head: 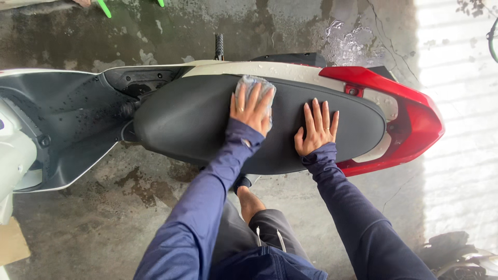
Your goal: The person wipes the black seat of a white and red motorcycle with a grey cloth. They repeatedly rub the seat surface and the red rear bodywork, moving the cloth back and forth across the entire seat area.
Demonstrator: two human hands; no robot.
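A scooter lies across the view, its long black seat (pixel 192 122) in the middle. My left hand (pixel 252 110) presses a grey cloth (pixel 254 86) onto the seat's far edge, fingers spread over the cloth. Flat on the seat to the right rests my right hand (pixel 316 128), fingers apart, holding nothing. Both arms wear dark blue sleeves. The red and white tail (pixel 410 119) of the scooter is at the right, wet with droplets.
The black footwell (pixel 67 124) and white front panel (pixel 13 155) lie at the left. Wet concrete floor (pixel 129 207) surrounds the scooter, with a puddle (pixel 350 44) behind it. My bare foot (pixel 249 202) stands below the seat. Dark objects (pixel 451 254) sit at the bottom right.
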